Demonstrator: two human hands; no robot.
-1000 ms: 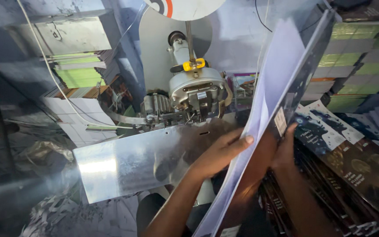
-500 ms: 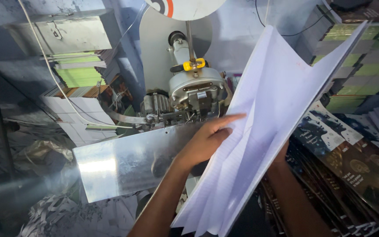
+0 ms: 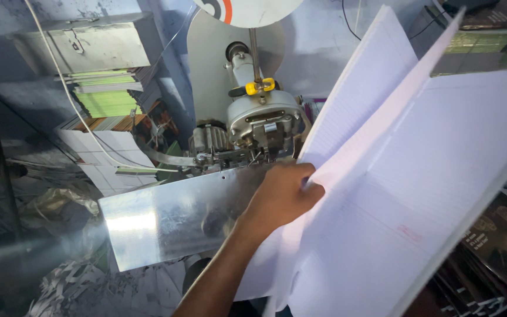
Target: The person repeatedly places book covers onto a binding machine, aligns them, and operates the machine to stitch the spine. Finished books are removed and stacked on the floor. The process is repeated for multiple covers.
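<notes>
Left hand: the left hand (image 3: 280, 196) is reaching in from the near edge, its fingers curled together around the left margin of the ruled sheets (image 3: 406, 194), gripping them at the fold.
Right hand: it is staying out of sight, probably behind the paper on the right, so I cannot tell whether it is apart or together.
Ruled sheets: the white lined bundle is opening like a fan and filling the right half of the scene, one leaf standing up toward the far right, the broader leaves sloping down to the near right; the left edge is lying just beside the stitching machine's head.
Stitching machine: the grey metal stitching machine (image 3: 262, 126) is standing at the far centre, with a yellow clip (image 3: 259, 87) on its upright rod and a round white disc (image 3: 247, 9) showing above it.
Metal plate: a shiny steel plate (image 3: 165, 220) is slanting out to the left under the machine head, the wrist crossing its right end.
Green stack: a pile of green-edged paper (image 3: 110, 97) is sitting on a shelf at the far left.
Dark covers: printed dark covers (image 3: 503, 246) are lying at the near right, partly under the sheets.
Scraps: paper scraps (image 3: 98, 290) are littering the near left.
</notes>
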